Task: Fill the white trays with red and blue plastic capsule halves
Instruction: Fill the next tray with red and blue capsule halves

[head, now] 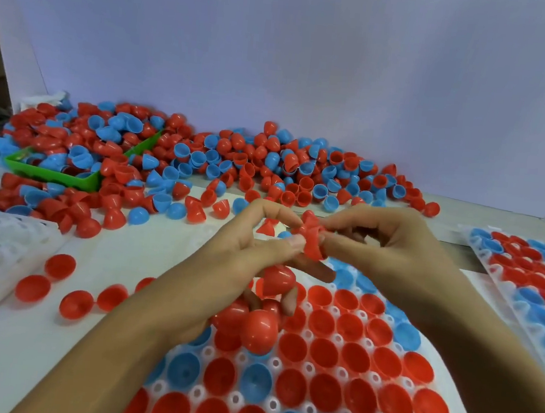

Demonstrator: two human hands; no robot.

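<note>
1. Right, both hands up over the near white tray (454,387): left hand (241,270) and right hand (384,245) each pinch the same small stack of red halves (311,239) betw. thumb & fingertips.
2. Left hand also clutches more red halves (261,319) w/ its lower curled fingers, just above the tray.
3. Near tray: most pockets hold red halves open side up in the middle, blue ones along the edges & front row; small round holes show betw. pockets.
4. Second white tray (481,258) at far right, packed w/ red & blue halves in bands.
5. Empty-pocket tray (8,239) at left, two red halves at its near end.
6. Green bin (65,178) back left, heaped w/ mixed halves.
7. Big loose pile (268,169) of red & blue halves spread along the bench (31,342) by the wall; a few single red ones lie near the left forearm.
</note>
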